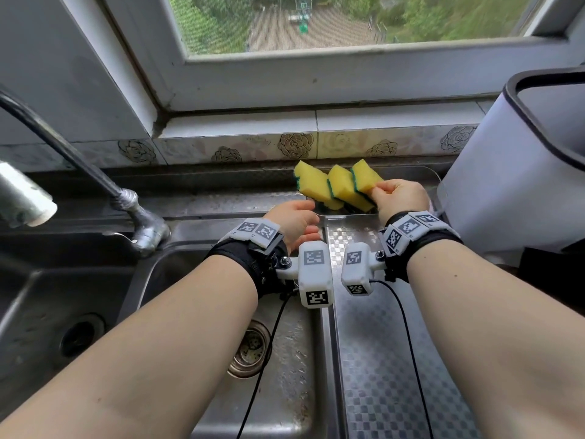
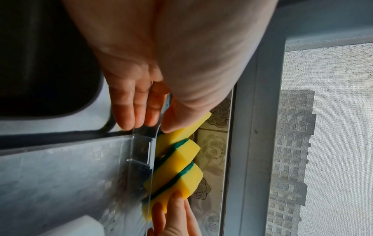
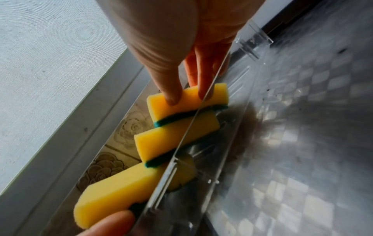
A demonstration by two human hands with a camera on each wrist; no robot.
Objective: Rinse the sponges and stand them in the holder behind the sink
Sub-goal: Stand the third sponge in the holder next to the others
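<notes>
Three yellow sponges with green scrub layers stand leaning in a row in the clear holder (image 1: 351, 217) behind the counter. My right hand (image 1: 378, 188) pinches the right sponge (image 1: 365, 175) at its near edge; the right wrist view shows the thumb on the yellow face of the right sponge (image 3: 212, 95). My left hand (image 1: 313, 217) is at the left sponge (image 1: 313, 182). In the left wrist view its thumb touches the left sponge (image 2: 187, 129) while straight fingers (image 2: 129, 115) lie against the holder's front wall (image 2: 141, 143). The middle sponge (image 1: 343, 185) stands between them, untouched.
A faucet (image 1: 139, 217) stands at the left behind the steel sink (image 1: 285, 359), whose drain (image 1: 250, 350) lies under my left forearm. A white bin (image 1: 506, 185) crowds the right side. The tiled sill (image 1: 285, 125) and window are just behind the holder.
</notes>
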